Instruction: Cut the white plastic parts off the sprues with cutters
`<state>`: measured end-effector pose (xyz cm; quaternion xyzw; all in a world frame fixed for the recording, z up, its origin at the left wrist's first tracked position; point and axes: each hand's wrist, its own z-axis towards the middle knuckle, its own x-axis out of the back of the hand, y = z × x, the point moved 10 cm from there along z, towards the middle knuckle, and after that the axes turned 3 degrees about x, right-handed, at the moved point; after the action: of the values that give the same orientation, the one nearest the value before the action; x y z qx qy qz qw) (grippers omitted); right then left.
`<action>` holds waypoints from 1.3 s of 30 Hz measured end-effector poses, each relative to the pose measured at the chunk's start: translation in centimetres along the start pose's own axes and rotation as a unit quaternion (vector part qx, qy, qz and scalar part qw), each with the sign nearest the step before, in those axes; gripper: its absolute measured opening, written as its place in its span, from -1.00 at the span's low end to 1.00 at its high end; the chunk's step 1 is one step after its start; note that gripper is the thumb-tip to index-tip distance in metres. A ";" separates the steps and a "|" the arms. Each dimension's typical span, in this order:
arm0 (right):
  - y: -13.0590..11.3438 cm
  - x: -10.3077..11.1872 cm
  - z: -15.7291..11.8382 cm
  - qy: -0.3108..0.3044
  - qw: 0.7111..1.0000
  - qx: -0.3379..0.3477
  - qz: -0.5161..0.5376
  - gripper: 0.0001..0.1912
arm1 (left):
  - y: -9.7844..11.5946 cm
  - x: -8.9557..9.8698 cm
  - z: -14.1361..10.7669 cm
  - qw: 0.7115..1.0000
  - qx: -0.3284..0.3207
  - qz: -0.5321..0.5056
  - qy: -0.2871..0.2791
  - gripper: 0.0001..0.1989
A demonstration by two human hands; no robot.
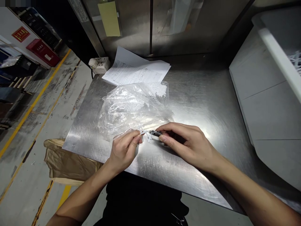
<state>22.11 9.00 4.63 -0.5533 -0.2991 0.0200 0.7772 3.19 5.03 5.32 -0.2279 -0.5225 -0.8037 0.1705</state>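
Note:
My left hand (124,149) pinches a small white branched plastic piece (148,135) over the metal table (199,97). Just right of it, my right hand (185,141) grips a small dark tool with metal tips (155,133) between thumb and fingers. The tool's tips meet or nearly meet the white piece; actual contact is too small to tell. Behind both hands lies a crumpled clear plastic bag (131,106) with small white bits inside.
Printed sheets (138,70) lie behind the bag, near a white power socket (102,65). A large grey-white bin (263,100) stands at the right. An open brown sack (70,163) is below the table's left edge.

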 end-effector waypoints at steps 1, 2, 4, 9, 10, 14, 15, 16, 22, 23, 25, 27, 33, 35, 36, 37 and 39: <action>0.0 0.1 0.0 0.003 1.000 -0.002 0.003 -0.85 | 0.0 0.1 0.0 1.000 0.000 0.001 0.004 -0.78; 0.0 0.2 0.0 0.008 1.000 -0.004 0.005 -0.85 | -0.1 0.1 -0.1 1.000 0.000 0.003 0.007 -0.78; 0.0 0.2 0.0 0.010 1.000 -0.003 0.001 -0.85 | -0.1 0.1 -0.1 1.000 0.001 0.006 0.008 -0.78; -0.3 0.0 0.0 0.001 1.000 0.013 -0.020 -0.86 | 0.0 0.0 -0.1 1.000 0.000 0.005 -0.002 -0.77; -0.2 0.0 -0.1 0.003 1.000 0.014 -0.021 -0.85 | 0.0 0.0 -0.1 1.000 0.000 0.005 -0.005 -0.77; -0.1 0.1 -0.1 0.011 0.999 0.022 -0.021 -0.85 | -0.1 -0.2 0.0 1.000 0.003 0.010 -0.016 -0.76; -0.1 0.1 -0.1 0.011 0.999 0.024 -0.019 -0.85 | -0.1 -0.2 0.0 1.000 0.003 0.010 -0.016 -0.75; -0.1 0.1 0.0 0.012 0.999 0.028 -0.017 -0.85 | -0.1 -0.2 0.0 1.000 0.003 0.010 -0.015 -0.75; -0.4 0.2 0.1 0.008 0.999 0.030 -0.014 -0.85 | -0.1 -0.3 0.2 1.000 -0.006 -0.002 -0.016 -0.74; -0.5 0.2 0.1 0.007 0.999 0.032 -0.015 -0.84 | -0.1 -0.3 0.2 1.000 -0.005 -0.004 -0.015 -0.74; -0.7 0.2 0.1 0.010 0.999 0.042 -0.017 -0.84 | -0.1 -0.3 0.3 1.000 0.000 -0.007 -0.016 -0.73; -0.9 0.3 0.1 0.016 0.998 0.052 -0.019 -0.84 | -0.2 -0.3 0.3 1.000 0.009 -0.011 -0.017 -0.73; -0.3 0.0 0.1 0.036 0.999 0.022 0.009 -0.85 | -0.8 -0.3 0.2 0.999 0.041 -0.023 -0.010 -0.77; 0.3 -0.3 0.0 0.040 0.999 -0.006 0.022 -0.85 | -1.0 -0.1 0.2 0.999 0.052 -0.014 0.002 -0.82; 0.6 -0.4 0.0 0.042 0.999 -0.021 0.025 -0.84 | -1.1 -0.1 0.1 0.998 0.056 -0.009 0.009 -0.83; 1.0 -0.4 -0.1 0.044 0.998 -0.035 0.027 -0.83 | -1.2 0.0 0.1 0.998 0.059 -0.004 0.014 -0.83; 1.5 -0.5 -0.2 0.048 0.997 -0.057 0.030 -0.81 | -1.3 0.1 0.0 0.998 0.065 0.002 0.023 -0.81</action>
<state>22.28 9.25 3.09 -0.6055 -0.2450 0.0000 0.7572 2.44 5.58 4.37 -0.1984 -0.5693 -0.7728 0.1984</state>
